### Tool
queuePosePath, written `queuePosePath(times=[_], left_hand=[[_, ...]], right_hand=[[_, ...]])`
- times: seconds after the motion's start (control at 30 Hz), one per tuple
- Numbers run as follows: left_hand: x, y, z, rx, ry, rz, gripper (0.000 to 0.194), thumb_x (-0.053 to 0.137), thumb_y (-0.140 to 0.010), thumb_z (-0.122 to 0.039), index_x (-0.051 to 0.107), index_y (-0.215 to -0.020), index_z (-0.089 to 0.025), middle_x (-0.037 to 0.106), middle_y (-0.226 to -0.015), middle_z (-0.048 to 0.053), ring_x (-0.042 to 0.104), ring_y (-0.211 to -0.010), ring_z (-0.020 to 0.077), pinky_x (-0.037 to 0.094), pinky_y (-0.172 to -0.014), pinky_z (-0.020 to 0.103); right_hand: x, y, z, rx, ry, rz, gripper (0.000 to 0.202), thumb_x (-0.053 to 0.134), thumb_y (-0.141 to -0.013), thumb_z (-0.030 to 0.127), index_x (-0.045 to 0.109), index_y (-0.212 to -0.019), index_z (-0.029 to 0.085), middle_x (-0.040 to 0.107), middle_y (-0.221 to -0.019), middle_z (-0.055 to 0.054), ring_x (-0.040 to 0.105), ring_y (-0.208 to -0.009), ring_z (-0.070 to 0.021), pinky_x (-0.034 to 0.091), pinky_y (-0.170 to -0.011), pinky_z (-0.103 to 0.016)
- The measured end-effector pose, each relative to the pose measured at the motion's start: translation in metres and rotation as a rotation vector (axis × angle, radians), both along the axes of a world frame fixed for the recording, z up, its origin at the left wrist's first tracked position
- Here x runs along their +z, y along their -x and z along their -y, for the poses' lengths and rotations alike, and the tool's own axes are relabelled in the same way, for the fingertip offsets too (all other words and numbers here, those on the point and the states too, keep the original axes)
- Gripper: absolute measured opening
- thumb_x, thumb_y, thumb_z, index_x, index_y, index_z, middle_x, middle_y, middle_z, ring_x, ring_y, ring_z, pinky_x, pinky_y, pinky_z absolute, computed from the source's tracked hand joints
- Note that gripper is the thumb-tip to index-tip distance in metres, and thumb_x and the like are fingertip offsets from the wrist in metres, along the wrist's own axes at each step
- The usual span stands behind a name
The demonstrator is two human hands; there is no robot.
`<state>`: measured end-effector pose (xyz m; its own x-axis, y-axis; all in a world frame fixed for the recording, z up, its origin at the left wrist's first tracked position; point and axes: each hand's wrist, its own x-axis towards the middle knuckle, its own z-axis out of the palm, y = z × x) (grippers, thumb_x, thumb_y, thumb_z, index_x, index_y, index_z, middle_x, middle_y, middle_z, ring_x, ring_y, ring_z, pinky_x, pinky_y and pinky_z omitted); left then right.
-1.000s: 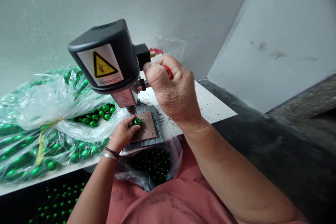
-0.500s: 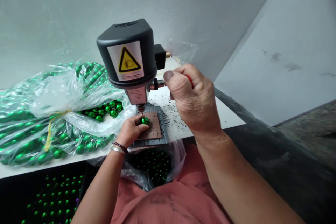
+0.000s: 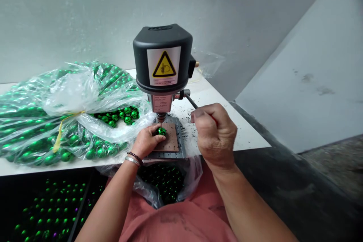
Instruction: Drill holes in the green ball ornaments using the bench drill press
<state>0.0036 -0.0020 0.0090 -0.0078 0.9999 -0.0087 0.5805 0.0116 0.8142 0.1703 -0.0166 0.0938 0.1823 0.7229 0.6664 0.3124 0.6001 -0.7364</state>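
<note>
A shiny green ball (image 3: pixel 162 131) sits on the brown board (image 3: pixel 171 143) on the base of a small drill press (image 3: pixel 162 58). Thumb and fingers of my left hand (image 3: pixel 148 140) pinch the ball from the left. Straight above it the thin drill bit (image 3: pixel 161 124) reaches down to the ball's top; whether it has gone in I cannot tell. My right hand (image 3: pixel 217 136) is wrapped round the end of the press's feed lever (image 3: pixel 192 102), right of the machine. A bit of red shows between its fingers.
On the left of the white table (image 3: pixel 244 136) lies a big clear plastic bag (image 3: pixel 70 94) of green balls, with a yellow tie (image 3: pixel 58 138). Dark shavings litter the table by the base. An open bag (image 3: pixel 163 181) of dark green balls is below the edge; more green balls (image 3: pixel 48 210) lie lower left.
My right hand has pulled the lever down and towards me. The view has shifted, so the press appears further right. My left hand still pinches the ball on the board.
</note>
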Motion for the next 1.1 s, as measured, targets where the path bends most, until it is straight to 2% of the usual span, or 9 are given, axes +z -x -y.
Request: queuePosePath(times=[0.23, 0.33, 0.47, 0.57, 0.7, 0.77, 0.9, 0.97, 1.1], left_hand=[[0.0, 0.0, 0.001, 0.022, -0.009, 0.007, 0.044, 0.066, -0.068, -0.026, 0.064, -0.111, -0.018, 0.064, -0.116, 0.007, 0.055, -0.111, 0.0236, 0.037, -0.099, 0.035], [-0.003, 0.001, 0.0, 0.022, -0.005, 0.023, 0.045, 0.066, -0.067, -0.027, 0.064, -0.111, -0.019, 0.064, -0.114, 0.006, 0.056, -0.109, 0.0233, 0.038, -0.098, 0.034], [-0.006, 0.0, 0.001, 0.043, 0.05, 0.077, 0.048, 0.067, -0.066, -0.027, 0.062, -0.113, -0.019, 0.068, -0.104, 0.005, 0.061, -0.097, 0.0226, 0.044, -0.089, 0.035], [-0.005, 0.0, 0.008, 0.083, 0.076, 0.15, 0.052, 0.067, -0.065, -0.026, 0.06, -0.115, -0.016, 0.069, -0.097, 0.005, 0.062, -0.088, 0.0207, 0.047, -0.082, 0.033], [0.003, 0.003, 0.029, 0.072, 0.07, 0.101, 0.051, 0.067, -0.064, -0.027, 0.061, -0.114, -0.017, 0.068, -0.096, 0.004, 0.06, -0.087, 0.0193, 0.046, -0.082, 0.032], [0.01, 0.005, 0.042, -0.007, 0.072, 0.045, 0.049, 0.067, -0.064, -0.025, 0.062, -0.112, -0.018, 0.067, -0.101, 0.005, 0.059, -0.088, 0.0188, 0.045, -0.084, 0.032], [0.026, 0.01, 0.06, -0.185, 0.044, -0.017, 0.052, 0.069, -0.064, -0.029, 0.061, -0.115, -0.021, 0.063, -0.11, 0.006, 0.058, -0.075, 0.0145, 0.048, -0.073, 0.028], [0.033, 0.02, 0.056, -0.081, -0.065, -0.059, 0.044, 0.063, -0.071, -0.034, 0.062, -0.113, -0.02, 0.065, -0.105, 0.006, 0.059, -0.075, 0.015, 0.048, -0.074, 0.028], [0.037, 0.061, 0.011, 0.348, -0.265, -0.278, 0.034, 0.043, -0.084, -0.032, 0.066, -0.104, -0.016, 0.066, -0.104, 0.01, 0.059, -0.097, 0.0212, 0.043, -0.089, 0.032]], right_hand=[[-0.031, 0.004, 0.001, 0.027, -0.069, -0.056, 0.013, 0.047, -0.081, 0.025, 0.054, -0.072, 0.02, 0.056, -0.064, 0.003, 0.051, -0.059, -0.0071, 0.043, -0.057, -0.023], [-0.013, 0.007, -0.002, -0.002, -0.063, -0.103, 0.016, 0.047, -0.082, 0.027, 0.054, -0.069, 0.02, 0.056, -0.063, 0.003, 0.051, -0.057, -0.0073, 0.042, -0.055, -0.023], [0.04, 0.006, -0.02, -0.052, -0.005, -0.039, 0.03, 0.046, -0.082, 0.037, 0.052, -0.06, 0.018, 0.046, -0.051, 0.003, 0.043, -0.05, -0.007, 0.034, -0.049, -0.023], [0.064, 0.004, -0.037, 0.009, 0.047, -0.046, 0.028, 0.048, -0.081, 0.036, 0.055, -0.063, 0.017, 0.048, -0.056, 0.003, 0.041, -0.048, -0.0061, 0.03, -0.046, -0.023], [0.064, 0.004, -0.044, 0.033, 0.056, -0.079, 0.027, 0.047, -0.082, 0.037, 0.056, -0.066, 0.017, 0.044, -0.057, 0.003, 0.041, -0.049, -0.0059, 0.029, -0.044, -0.022], [0.06, 0.005, -0.042, 0.034, 0.039, -0.088, 0.027, 0.047, -0.082, 0.037, 0.055, -0.065, 0.017, 0.043, -0.056, 0.003, 0.04, -0.049, -0.006, 0.029, -0.044, -0.022], [0.058, 0.005, -0.037, 0.036, 0.026, -0.078, 0.028, 0.049, -0.081, 0.036, 0.052, -0.061, 0.017, 0.042, -0.055, 0.003, 0.038, -0.049, -0.006, 0.029, -0.046, -0.023], [0.059, 0.005, -0.035, 0.031, 0.031, -0.079, 0.027, 0.049, -0.081, 0.035, 0.052, -0.061, 0.017, 0.044, -0.055, 0.003, 0.039, -0.049, -0.0062, 0.029, -0.046, -0.023], [0.059, 0.004, -0.033, 0.027, 0.036, -0.071, 0.027, 0.048, -0.081, 0.036, 0.052, -0.062, 0.017, 0.047, -0.057, 0.002, 0.041, -0.05, -0.0068, 0.031, -0.048, -0.024]])
